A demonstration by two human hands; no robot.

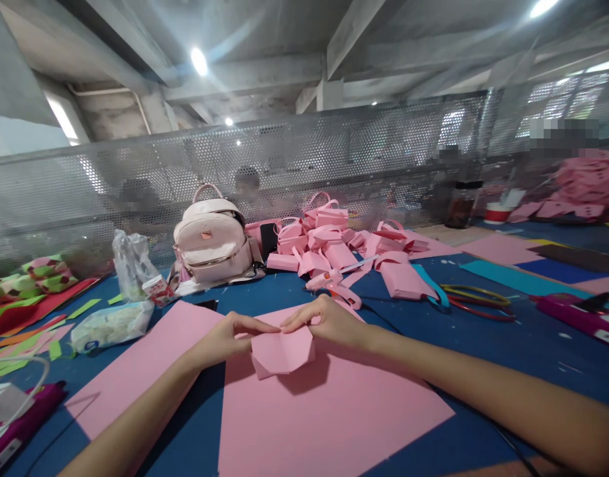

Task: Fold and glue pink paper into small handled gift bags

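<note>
Head view: The left hand point(239, 334) is narrow, its fingers and thumb holding the upper left edge of a small folded piece of pink paper or felt point(283, 352). The right hand point(331, 324) is likewise narrow, holding the same piece at its upper right edge; the fingertips of both hands nearly meet at the central crease. The piece is located above a large flat pink sheet point(329, 424), casting a shadow on it; whether its lower edge touches the sheet cannot be determined. The sheet lies on a dark blue surface point(483, 358), with a second pink sheet point(150, 358) to its left.

Just beyond the hands lies a pink glue gun point(329, 281). Behind it is a heap of folded pink pieces with looped handles point(329, 242); at its near right, a pink box-like piece with a turquoise strap point(406, 279). Red and yellow looped strips point(476, 299) lie further right. A pale pink backpack point(212, 245) stands left of the heap, before a perforated metal screen point(304, 152).
</note>
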